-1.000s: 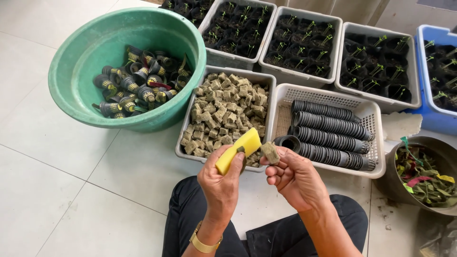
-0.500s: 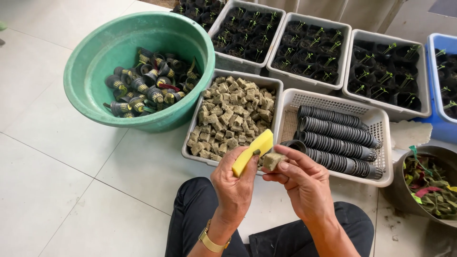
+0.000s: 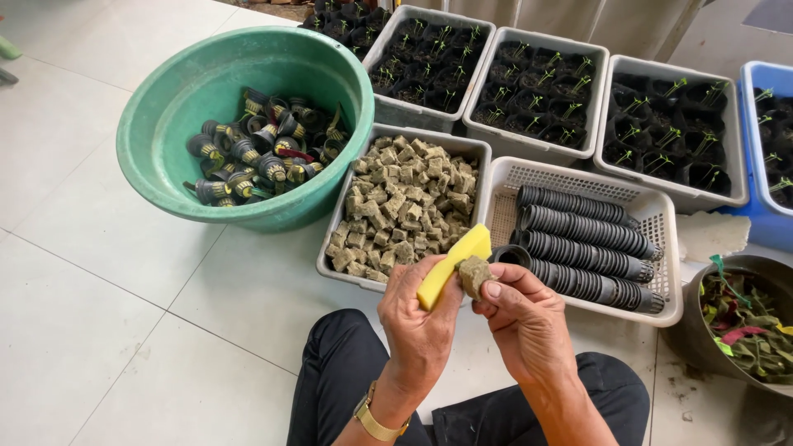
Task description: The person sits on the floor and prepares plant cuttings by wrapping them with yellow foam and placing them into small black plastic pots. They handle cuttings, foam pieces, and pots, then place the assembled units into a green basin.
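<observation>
**A crumbly cube held up in two hands**

The left hand [image 3: 421, 318] has its fingers wrapped tight round a yellow tool [image 3: 453, 266]. The tool points up toward 1 o'clock. The right hand [image 3: 524, 318] pinches a small brown cube [image 3: 473, 276] between thumb and fingers, and the cube touches the yellow tool. Both are held up over the person's lap, just in front of the trays.

The cube looks soft and crumbly. I think a hard squeeze could break it. A slip of the tool could poke a finger, or the cube could drop onto the tiled floor [image 3: 99, 330].

At 10 o'clock from the hands sits a green tub [image 3: 165, 107] with dirty black pots in it. At 12 o'clock is a grey tray [image 3: 330, 256] full of more brown cubes. At 2 o'clock a white basket [image 3: 661, 215] holds rows of stacked black cups [image 3: 578, 239]. Behind, trays of seedlings [image 3: 537, 107] stand in a row. At 3 o'clock a dark bowl [image 3: 690, 330] holds plant scraps. Nothing stands between the hands and the trays.
</observation>
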